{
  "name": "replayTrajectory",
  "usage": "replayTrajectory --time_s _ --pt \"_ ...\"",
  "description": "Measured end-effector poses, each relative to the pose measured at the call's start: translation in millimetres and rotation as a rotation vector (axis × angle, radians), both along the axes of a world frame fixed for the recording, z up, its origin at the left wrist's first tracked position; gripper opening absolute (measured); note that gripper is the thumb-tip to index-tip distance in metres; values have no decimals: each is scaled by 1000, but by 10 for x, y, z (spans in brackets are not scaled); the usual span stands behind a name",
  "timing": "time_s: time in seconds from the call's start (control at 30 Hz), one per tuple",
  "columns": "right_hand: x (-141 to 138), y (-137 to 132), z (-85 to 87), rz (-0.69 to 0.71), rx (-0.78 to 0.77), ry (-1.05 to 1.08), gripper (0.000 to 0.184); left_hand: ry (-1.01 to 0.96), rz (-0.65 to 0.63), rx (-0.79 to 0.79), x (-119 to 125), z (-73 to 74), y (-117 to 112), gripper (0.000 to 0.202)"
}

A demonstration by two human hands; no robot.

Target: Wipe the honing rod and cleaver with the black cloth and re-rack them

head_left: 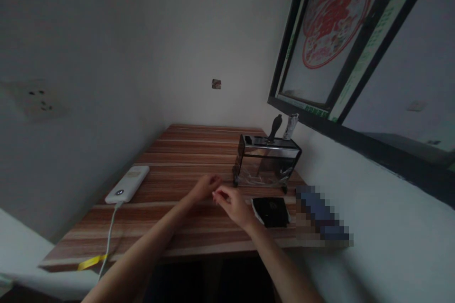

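Observation:
My left hand (206, 186) is over the middle of the wood-grain table (192, 151), its fingers curled inward. Right beside it, my right hand (232, 203) has thumb and fingers bent together in a pinch. The fingertips of both hands almost meet; anything between them is too small or dark to make out. To the right of my right hand lies a flat black packet (271, 212) with pale edges. Behind it stands a knife block (268, 161) with clear sides, a black handle (275, 127) sticking up from its top.
A white power bank (128, 184) lies at the left, its white cable (111, 232) running over the front edge past a yellow tag (91, 262). A blurred-out dark object (322, 213) is at the right edge. Walls and a dark-framed window (329, 116) border the table.

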State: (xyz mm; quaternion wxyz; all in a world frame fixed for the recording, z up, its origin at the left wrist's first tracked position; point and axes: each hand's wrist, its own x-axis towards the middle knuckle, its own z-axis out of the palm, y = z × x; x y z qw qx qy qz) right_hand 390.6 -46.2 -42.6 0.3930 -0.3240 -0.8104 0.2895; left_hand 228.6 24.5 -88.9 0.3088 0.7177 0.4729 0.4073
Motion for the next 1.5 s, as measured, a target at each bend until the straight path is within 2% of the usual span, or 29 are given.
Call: replayTrajectory --time_s 0.13,0.23,0.3,0.4,0.47,0.53,0.63,0.73,0.8,0.9,1.03,1.23,1.5 --pt "585 -176 143 -45 -98 104 22 -90 1 15 28 259 74 21" --pt "1138 -98 247 -212 -137 264 22 -145 -6 41 48 495 138 26" --pt "1507 47 309 -389 -104 399 23 -179 -14 51 91 636 187 29" --pt "1988 359 378 -591 69 538 25 -232 -24 54 216 779 278 39" --pt "2225 594 397 -667 161 581 32 -267 -34 51 323 827 347 50" --pt "2385 822 388 -656 143 565 43 -294 -56 42 428 844 416 62" --pt "2496 1098 340 -491 -66 525 55 -315 -96 22 550 835 513 81" --pt "2522 1263 287 -289 -292 494 56 -327 -137 -1 626 823 602 99" --pt "2530 1323 267 -185 -390 483 54 -339 -179 -13 655 826 645 103" --pt "2544 1386 258 -91 -450 446 51 -364 -257 -23 669 834 673 102" --pt "2551 1468 273 -73 -497 364 54 -401 -307 -28 655 815 667 100" --pt "2534 1520 280 -78 -512 337 51 -436 -301 -22 664 772 691 100" --pt "2526 1536 256 -131 -465 378 44 -466 -259 -6 693 774 731 83"
